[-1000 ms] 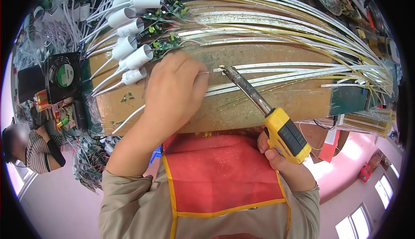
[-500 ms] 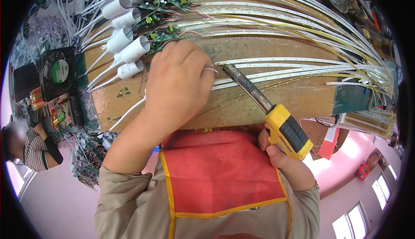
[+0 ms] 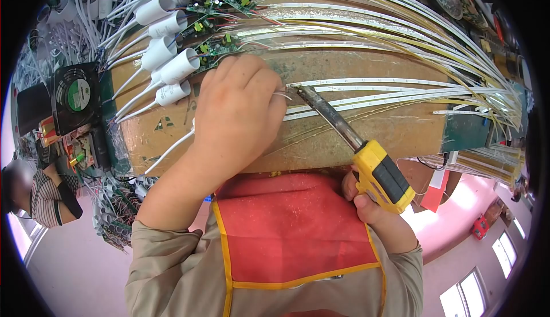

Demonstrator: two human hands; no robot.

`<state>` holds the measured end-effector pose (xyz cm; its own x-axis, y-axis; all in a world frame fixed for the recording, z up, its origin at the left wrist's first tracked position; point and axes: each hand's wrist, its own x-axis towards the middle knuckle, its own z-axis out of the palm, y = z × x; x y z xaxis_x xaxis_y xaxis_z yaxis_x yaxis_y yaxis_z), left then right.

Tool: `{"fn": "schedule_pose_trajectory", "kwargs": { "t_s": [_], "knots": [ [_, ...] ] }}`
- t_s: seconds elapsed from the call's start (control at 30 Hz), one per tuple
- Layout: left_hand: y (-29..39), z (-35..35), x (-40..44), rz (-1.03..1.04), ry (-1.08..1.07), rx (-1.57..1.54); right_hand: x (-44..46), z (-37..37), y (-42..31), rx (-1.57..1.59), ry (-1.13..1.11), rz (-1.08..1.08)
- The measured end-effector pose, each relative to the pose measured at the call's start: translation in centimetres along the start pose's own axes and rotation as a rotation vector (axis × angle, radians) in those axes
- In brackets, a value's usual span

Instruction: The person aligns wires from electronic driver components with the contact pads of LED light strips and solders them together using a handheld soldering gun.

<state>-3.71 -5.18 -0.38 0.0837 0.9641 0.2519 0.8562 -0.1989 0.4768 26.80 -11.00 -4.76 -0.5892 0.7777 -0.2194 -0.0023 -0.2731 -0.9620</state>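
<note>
My left hand [image 3: 238, 110] is closed over the board, its fingers pinching a thin wire [image 3: 282, 94] whose end pokes out at the fingertips. Most of what lies under that hand is hidden. Just beyond the wire is the end of a white LED strip [image 3: 366, 81]. My right hand [image 3: 369, 208] grips a yellow and black soldering iron [image 3: 382, 173] near the board's front edge. The iron's dark metal shaft slants up and left, with its tip at the strip's end, close to my left fingertips. Whether tip and wire touch, I cannot tell.
White lamp caps [image 3: 180, 66] with cables and green circuit boards [image 3: 217, 44] line the board [image 3: 344, 130] at upper left. Several more LED strips [image 3: 366, 13] fan rightward. A black fan [image 3: 77, 96] stands at left; another person [image 3: 48, 199] is beyond it.
My left hand has shifted very slightly to the right with the wire. The soldering iron's tip stays at the strip's end, and its body has barely moved.
</note>
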Motion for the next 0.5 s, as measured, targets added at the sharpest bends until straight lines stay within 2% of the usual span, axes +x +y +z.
{"fn": "schedule_pose_trajectory", "kwargs": {
  "t_s": [0.17,0.33,0.5],
  "knots": [
    [0.1,0.0,0.0,0.004,-0.001,0.009,0.5,0.9,-1.4,0.128,0.059,-0.009],
    [0.1,0.0,-0.1,-0.002,-0.008,0.011,0.4,-0.2,-1.6,0.011,-0.047,0.013],
    [0.2,-0.1,-0.1,-0.003,-0.001,0.003,0.7,0.8,-2.1,-0.076,0.005,-0.018]
  ]
}}
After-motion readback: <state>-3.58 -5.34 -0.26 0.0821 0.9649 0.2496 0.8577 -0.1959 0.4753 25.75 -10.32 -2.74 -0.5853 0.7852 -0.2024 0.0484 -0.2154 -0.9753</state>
